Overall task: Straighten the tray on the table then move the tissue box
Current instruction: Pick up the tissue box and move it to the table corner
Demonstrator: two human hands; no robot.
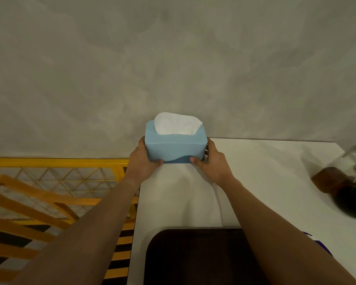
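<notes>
Holding the blue tissue box [174, 146] between them, the left hand [141, 159] and right hand [213, 162] each have their grip clamped on one end, at the far left corner of the white counter [275, 182] by the wall. The dark tray [197, 258] sits at the near edge, seemingly squared already. Only setting the box down appears left.

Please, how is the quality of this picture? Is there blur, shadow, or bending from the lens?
Head view: dim, warm light; the tissue box and both hands, left hand and right hand, are fairly sharp; the glass jar at the right edge is smeared and stretched by the wide lens; soft shadows lie on the white table; the dark tray shows almost no detail.
</notes>
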